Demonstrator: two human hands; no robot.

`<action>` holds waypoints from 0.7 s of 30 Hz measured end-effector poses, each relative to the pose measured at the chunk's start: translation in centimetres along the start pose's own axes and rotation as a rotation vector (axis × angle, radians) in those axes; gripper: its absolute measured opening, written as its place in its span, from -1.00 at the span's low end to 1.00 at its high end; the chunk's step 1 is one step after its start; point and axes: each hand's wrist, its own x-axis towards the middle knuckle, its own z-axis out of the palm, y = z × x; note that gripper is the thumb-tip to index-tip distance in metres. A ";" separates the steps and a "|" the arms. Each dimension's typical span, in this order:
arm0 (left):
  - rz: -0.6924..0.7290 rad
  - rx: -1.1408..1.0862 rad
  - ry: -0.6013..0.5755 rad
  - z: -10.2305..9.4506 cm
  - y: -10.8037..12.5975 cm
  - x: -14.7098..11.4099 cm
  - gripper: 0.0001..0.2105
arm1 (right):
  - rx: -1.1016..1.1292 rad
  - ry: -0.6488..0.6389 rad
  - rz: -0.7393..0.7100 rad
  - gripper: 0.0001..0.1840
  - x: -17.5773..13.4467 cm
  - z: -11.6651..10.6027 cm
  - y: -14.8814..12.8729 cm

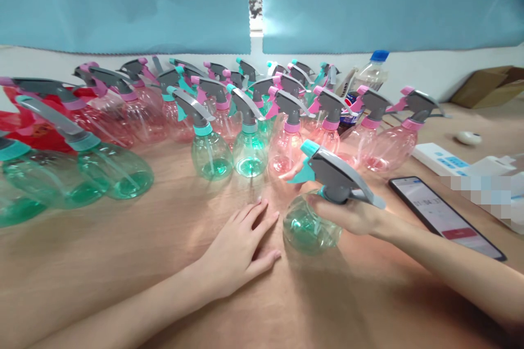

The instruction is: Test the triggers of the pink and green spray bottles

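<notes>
My right hand is wrapped round the neck of a green spray bottle with a grey and teal trigger head, its nozzle facing left. Most of those fingers are hidden behind the bottle. Flat on the wooden table, my left hand lies with its fingers apart, just left of the bottle. Beyond the hands stand two more green spray bottles and a row of pink spray bottles.
More spray bottles stand at the left. A phone showing a timer lies right, near a white power strip and a small white object. Behind are a blue-capped drink bottle, a cardboard box and red plastic.
</notes>
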 end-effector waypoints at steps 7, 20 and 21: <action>0.003 -0.012 0.013 0.2 -0.1 0.0 -0.46 | 0.240 -0.048 0.016 -0.61 -0.4 0.4 1.3; 0.001 0.013 -0.005 0.1 -0.1 0.0 -0.46 | 0.172 0.007 -0.012 -0.52 -0.3 0.5 0.8; 0.000 0.013 -0.007 0.1 0.0 0.1 -0.46 | 0.170 0.008 -0.010 -0.51 -0.2 0.5 0.8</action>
